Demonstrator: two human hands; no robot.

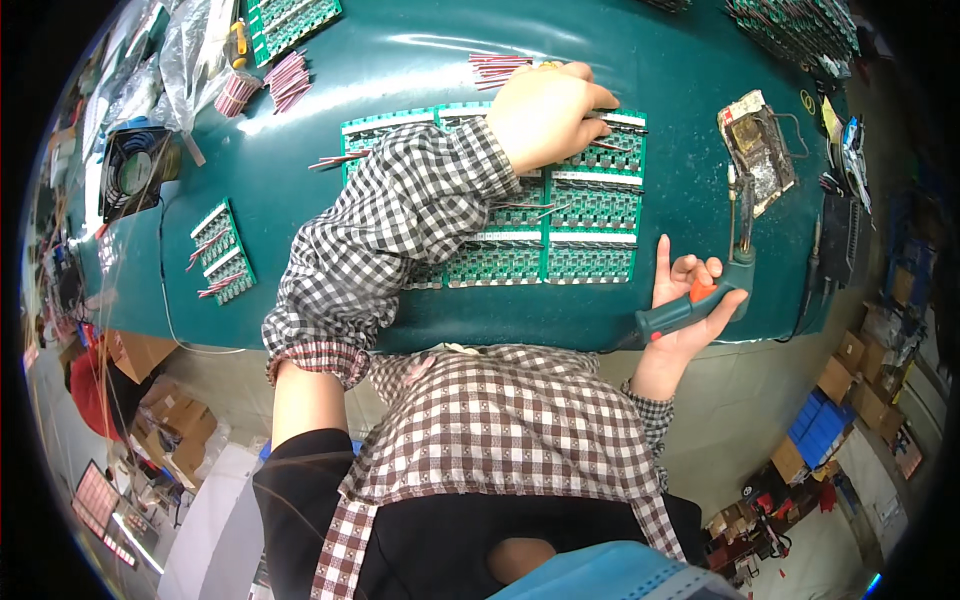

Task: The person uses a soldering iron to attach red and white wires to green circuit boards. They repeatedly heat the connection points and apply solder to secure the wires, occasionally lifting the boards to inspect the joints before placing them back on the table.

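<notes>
My left hand (548, 113) reaches over a panel of green circuit boards (590, 225), fingers closed in a pinch at the far right corner. What the fingertips hold is hidden. A short dark red wire (608, 147) lies on the board just below them. My right hand (690, 305) is wrapped round a green soldering gun (690, 310) with an orange trigger, its index finger stretched out. The gun's metal tip points away from me, beside a worn, residue-covered tray (758, 150). Red and white wires (497, 70) lie beyond my left hand.
A smaller board strip (223, 252) with wires lies at left. Wire bundles (288, 82), plastic bags (195, 60) and a black fan (135, 172) are at far left. Stacked wired boards (795, 35) stand far right, above a black box (840, 240) near the table's right edge.
</notes>
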